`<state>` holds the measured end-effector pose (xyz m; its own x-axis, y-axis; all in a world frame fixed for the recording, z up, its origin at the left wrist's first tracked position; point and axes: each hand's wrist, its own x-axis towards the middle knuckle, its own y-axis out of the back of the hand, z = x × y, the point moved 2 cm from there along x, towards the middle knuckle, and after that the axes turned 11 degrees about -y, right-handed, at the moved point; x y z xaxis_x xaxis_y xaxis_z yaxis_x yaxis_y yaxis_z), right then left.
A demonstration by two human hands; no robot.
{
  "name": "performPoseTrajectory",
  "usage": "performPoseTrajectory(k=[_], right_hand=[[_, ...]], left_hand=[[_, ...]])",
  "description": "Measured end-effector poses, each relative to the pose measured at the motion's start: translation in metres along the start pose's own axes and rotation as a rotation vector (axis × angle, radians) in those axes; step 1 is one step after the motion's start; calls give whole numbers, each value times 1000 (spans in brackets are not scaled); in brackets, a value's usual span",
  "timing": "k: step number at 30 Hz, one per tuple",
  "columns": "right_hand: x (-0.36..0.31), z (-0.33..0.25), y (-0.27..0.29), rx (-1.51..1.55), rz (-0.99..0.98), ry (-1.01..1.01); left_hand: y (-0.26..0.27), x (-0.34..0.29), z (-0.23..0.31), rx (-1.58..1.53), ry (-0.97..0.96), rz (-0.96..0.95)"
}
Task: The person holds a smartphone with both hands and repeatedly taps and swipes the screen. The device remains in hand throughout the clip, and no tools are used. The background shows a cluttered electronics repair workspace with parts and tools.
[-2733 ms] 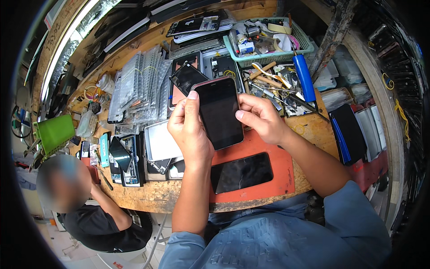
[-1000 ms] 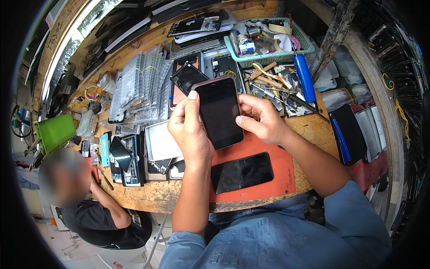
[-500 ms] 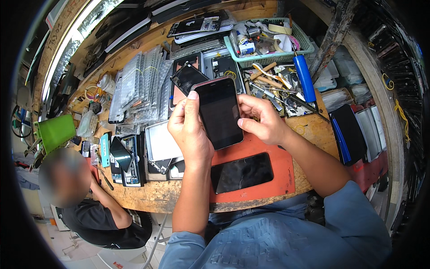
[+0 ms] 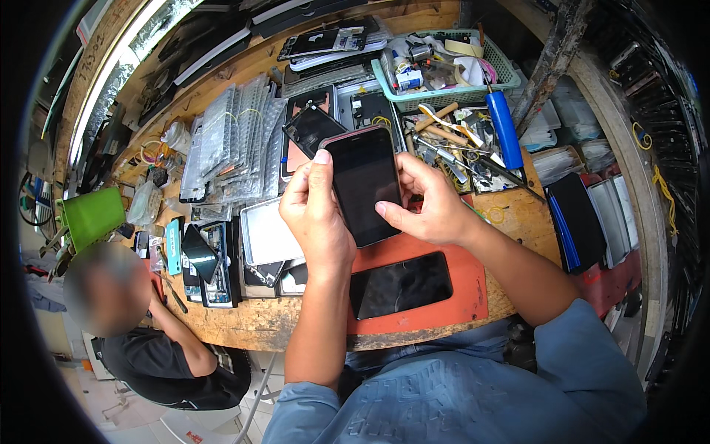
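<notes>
A smartphone point(image 4: 364, 189) with a dark screen is held up in both hands above the bench. My left hand point(image 4: 318, 214) grips its left edge, the thumb lying along the upper left side. Around the right edge closes my right hand point(image 4: 429, 200), its thumb on the lower part of the screen and its fingers behind. Below, a second black phone point(image 4: 400, 286) lies flat on a red mat point(image 4: 467, 285). Part of the mat is hidden by the held phone and my hands.
A white tray point(image 4: 268, 235) and opened phone parts point(image 4: 214, 268) lie left. Bubble-wrapped packs point(image 4: 229, 140) are stacked behind. A green basket point(image 4: 510, 74), tool tray point(image 4: 451, 140) and blue cylinder point(image 4: 504, 129) stand at the back right. Another person point(image 4: 159, 362) sits at the left.
My right thumb has moved left from the phone's edge onto its screen, and the right fingers reach further behind it. The other phone stays on the mat.
</notes>
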<state>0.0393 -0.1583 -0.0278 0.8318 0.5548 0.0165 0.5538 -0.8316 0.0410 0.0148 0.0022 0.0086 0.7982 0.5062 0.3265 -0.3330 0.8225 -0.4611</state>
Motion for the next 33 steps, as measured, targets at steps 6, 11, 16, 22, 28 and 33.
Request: performPoseTrajectory(k=[6, 11, 16, 22, 28, 33], right_hand=[[-1, 3, 4, 23, -18, 56], [-2, -1, 4, -3, -45, 37], [-2, 2, -2, 2, -47, 44], [1, 3, -11, -30, 86, 262], [-3, -1, -4, 17, -52, 60], [-3, 0, -1, 13, -59, 65]], left_hand=[[-5, 0, 2, -3, 10, 18], [-3, 1, 2, -2, 4, 24], [-4, 1, 4, 3, 0, 44], [-4, 1, 2, -13, 9, 20], [2, 2, 1, -4, 19, 19], [-2, 2, 2, -3, 12, 27]])
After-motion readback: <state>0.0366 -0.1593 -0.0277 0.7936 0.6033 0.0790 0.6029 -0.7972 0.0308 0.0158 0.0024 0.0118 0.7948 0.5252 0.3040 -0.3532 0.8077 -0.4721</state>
